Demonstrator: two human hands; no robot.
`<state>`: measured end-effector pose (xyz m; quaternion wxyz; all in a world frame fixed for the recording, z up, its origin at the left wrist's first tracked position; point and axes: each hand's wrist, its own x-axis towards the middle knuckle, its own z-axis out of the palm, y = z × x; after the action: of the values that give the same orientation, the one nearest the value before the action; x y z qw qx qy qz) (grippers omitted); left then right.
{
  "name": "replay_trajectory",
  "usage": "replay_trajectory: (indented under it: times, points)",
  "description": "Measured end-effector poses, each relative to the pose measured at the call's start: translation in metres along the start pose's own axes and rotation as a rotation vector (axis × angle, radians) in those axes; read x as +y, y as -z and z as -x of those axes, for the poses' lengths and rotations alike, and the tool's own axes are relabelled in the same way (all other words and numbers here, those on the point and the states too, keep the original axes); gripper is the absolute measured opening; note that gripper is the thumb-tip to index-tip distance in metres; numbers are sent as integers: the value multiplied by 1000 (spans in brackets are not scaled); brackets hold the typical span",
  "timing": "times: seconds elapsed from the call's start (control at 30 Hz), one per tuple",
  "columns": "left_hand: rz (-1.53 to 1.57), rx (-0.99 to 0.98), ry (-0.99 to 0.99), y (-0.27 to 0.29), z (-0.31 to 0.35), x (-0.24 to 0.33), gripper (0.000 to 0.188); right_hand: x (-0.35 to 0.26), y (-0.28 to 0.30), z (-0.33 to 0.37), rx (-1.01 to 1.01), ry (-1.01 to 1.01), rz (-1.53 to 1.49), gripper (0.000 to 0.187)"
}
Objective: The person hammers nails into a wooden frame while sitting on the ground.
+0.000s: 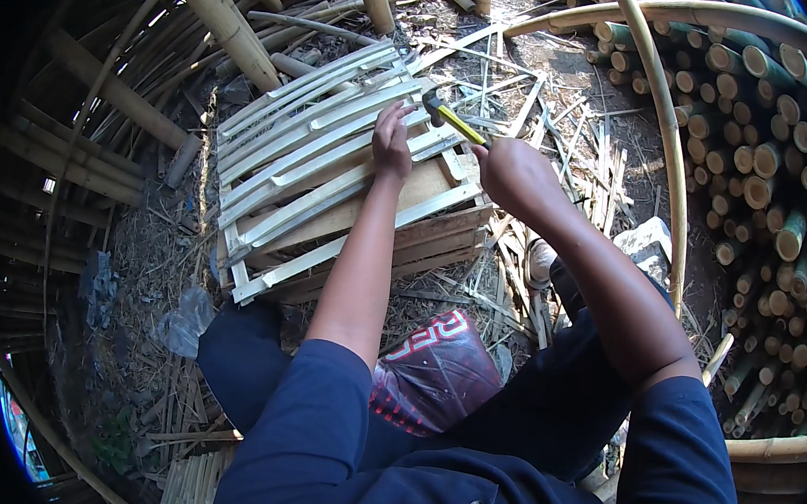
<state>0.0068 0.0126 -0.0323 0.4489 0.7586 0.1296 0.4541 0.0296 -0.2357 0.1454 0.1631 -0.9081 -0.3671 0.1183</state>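
Observation:
My right hand (523, 178) is closed around the handle of a hammer (460, 124) with a yellow grip and a dark head. The hammer head hangs just right of my left hand (393, 141), over the far right part of a slatted bamboo frame (311, 162). My left hand's fingers are bent together at the slats; whatever they pinch is too small or hidden to make out. Pale split-bamboo slats run across the frame, fixed over crosspieces. Beneath it stands a wooden crate (438, 240) with plank sides, which bears the frame.
Cut bamboo poles (767, 159) are stacked at the right, ends facing me. Bent bamboo poles (668, 131) arch in front of them. Split offcuts (568, 122) litter the ground beyond the crate. Leaning poles (218, 15) stand at the far left, and a clear plastic bag (188, 320) lies nearer.

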Motion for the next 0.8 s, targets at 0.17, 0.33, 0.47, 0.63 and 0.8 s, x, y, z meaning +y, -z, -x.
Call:
replay_trajectory:
  times: [0.17,0.33,0.47,0.63,0.8]
  points:
    - [18,2,18,-3,0,3,41,-8,1,-4,5,-89,-25,45]
    - [-5,14,-18,-6,0,0,41,3,-10,-8,-73,-66,4,48]
    - [-5,6,1,-2,0,1,42,-18,11,-3,70,-63,-50,49]
    - [3,0,-9,-15,-3,1,43,27,-25,-21,-64,-7,48,40]
    - [-26,7,0,-2,0,-1,43,-4,7,-10,83,-7,-66,43]
